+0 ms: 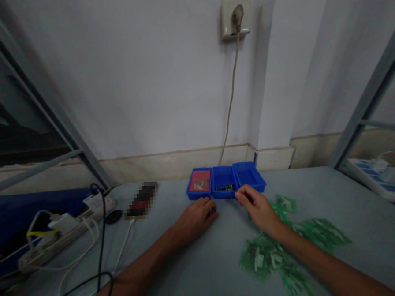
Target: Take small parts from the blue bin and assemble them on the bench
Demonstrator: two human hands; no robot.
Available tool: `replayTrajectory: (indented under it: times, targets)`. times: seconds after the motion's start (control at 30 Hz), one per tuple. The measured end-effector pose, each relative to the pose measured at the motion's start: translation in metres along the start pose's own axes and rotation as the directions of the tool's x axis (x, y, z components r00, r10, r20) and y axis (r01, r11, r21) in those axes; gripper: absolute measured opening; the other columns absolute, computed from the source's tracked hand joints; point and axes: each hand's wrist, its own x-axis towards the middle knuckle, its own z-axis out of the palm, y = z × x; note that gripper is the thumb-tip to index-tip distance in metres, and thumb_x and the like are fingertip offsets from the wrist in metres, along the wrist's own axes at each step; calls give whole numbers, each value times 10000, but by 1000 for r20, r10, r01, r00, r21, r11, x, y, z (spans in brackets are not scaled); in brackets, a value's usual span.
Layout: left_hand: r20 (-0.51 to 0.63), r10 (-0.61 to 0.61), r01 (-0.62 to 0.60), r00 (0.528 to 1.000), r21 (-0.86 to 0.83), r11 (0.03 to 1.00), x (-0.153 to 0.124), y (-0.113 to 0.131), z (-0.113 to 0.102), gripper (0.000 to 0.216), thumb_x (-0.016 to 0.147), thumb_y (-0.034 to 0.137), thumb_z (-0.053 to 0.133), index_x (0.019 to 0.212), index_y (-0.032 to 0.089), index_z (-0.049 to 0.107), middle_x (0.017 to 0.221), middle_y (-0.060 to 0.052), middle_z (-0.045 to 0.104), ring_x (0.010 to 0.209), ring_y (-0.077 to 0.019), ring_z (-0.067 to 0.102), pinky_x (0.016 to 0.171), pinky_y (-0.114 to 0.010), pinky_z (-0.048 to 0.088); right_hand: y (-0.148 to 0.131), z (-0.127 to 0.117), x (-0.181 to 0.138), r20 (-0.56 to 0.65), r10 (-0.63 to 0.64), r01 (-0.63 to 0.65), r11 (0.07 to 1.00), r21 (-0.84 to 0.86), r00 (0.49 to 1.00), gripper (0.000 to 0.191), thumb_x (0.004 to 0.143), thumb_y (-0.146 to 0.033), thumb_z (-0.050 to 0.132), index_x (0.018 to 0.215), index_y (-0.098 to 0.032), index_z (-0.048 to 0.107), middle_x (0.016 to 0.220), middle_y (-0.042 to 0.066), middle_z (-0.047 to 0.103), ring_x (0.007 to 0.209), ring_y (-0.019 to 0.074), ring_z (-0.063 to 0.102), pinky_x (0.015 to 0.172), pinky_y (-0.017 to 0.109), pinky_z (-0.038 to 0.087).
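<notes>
My left hand (198, 216) rests on the table in front of the blue bins, its fingers curled. Something small and dark shows between thumb and fingers, too unclear to name. My right hand (256, 206) is at the front edge of the bins, thumb and fingertips pinched together; whatever they hold, if anything, is too small to make out. Small dark and shiny metal parts (226, 187) lie at the front of the middle blue bin (222, 173). The left blue bin (200, 195) contains a red sheet (200, 175) with a small clear bag on it. The right blue bin (248, 174) stands beside them.
Green plastic bags (316, 232) with pale pieces inside spread around my right forearm. To the left lie a blurred-out phone (142, 200), a round black disc (114, 216), a power strip (61, 237) and loose cables. A wall (167, 79) rises behind the table.
</notes>
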Motion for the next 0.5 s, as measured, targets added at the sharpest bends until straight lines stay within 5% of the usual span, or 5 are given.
replayTrajectory:
  times: [0.23,0.5]
  targets:
    - [-3,12,-12,1000,18,1000,-1,-3,3,65,1039,264,585,1049,201,590,1009,-34,627,924,-207,588,804,-308,461,-4,1,0,2,100,-99,987,129,995,451,1013,-561,523,715,-223,497,659,-42,426,592,142,416,557,262,335]
    - [-5,8,-8,1000,-8,1000,0,-3,3,82,1054,275,551,1045,204,592,1029,-36,626,923,-201,586,810,-312,465,-3,5,1,48,118,-127,945,301,992,313,952,-546,642,945,-237,592,696,-58,476,475,103,411,403,221,321]
